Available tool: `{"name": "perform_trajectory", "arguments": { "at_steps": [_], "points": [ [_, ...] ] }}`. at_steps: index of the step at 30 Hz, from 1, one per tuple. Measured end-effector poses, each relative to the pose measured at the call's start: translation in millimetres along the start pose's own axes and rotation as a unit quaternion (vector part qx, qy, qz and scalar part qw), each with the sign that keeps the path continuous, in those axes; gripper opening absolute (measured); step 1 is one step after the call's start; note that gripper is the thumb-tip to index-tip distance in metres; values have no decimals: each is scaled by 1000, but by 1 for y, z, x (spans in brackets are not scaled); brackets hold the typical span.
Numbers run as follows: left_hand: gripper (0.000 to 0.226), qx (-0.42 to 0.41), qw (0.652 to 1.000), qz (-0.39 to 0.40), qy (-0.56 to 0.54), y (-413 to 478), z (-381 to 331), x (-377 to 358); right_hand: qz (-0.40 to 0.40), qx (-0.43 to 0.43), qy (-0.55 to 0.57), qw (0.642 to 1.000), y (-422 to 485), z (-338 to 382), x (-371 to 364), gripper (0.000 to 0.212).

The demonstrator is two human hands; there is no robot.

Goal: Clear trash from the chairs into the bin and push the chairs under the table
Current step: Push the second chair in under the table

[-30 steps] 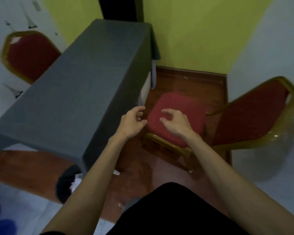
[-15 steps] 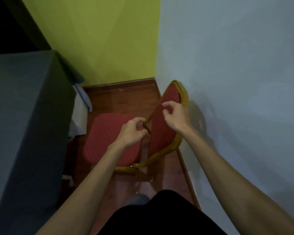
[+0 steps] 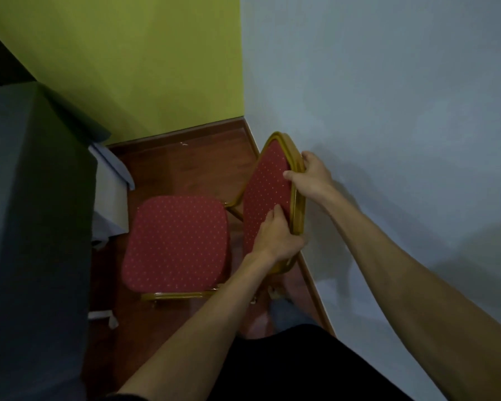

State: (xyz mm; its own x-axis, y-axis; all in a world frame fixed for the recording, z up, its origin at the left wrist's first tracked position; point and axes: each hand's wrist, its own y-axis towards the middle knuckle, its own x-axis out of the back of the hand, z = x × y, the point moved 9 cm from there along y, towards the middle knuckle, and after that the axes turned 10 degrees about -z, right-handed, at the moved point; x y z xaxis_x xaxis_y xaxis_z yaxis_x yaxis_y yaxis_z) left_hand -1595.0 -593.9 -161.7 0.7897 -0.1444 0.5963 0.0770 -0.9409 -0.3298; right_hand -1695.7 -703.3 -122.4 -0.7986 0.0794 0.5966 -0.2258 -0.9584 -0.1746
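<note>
Both our hands grip the chair point(image 3: 180, 241) backrest.
Left hand point(image 3: 275, 240) clasps its lower gold frame, right hand point(image 3: 313, 175) its upper edge; seat sits just beside the counter point(image 3: 32, 198) edge.

No writing, label, brand or number can be read anywhere. The chair point(image 3: 177, 241) upholstery carries only a pale dot pattern, and the dim, soft view may perhaps hide small print on its frame.
</note>
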Motion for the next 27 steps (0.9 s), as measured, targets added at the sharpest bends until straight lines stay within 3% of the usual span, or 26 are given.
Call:
{"name": "perform_trajectory", "arguments": {
  "at_steps": [3,12,19,27],
  "points": [
    [94,25,999,-26,-8,11,-6,-8,27,-26,-26,999,21,-4,-15,39],
    [115,120,990,-41,-61,61,-8,12,149,-4,-66,987,70,33,-62,52],
    [111,160,976,-120,-89,79,14,64,213,30,-69,974,77,77,-120,68],
    [108,259,942,-178,-117,71,66,105,251,61,-77,963,66,117,-183,56]
  ]
}}
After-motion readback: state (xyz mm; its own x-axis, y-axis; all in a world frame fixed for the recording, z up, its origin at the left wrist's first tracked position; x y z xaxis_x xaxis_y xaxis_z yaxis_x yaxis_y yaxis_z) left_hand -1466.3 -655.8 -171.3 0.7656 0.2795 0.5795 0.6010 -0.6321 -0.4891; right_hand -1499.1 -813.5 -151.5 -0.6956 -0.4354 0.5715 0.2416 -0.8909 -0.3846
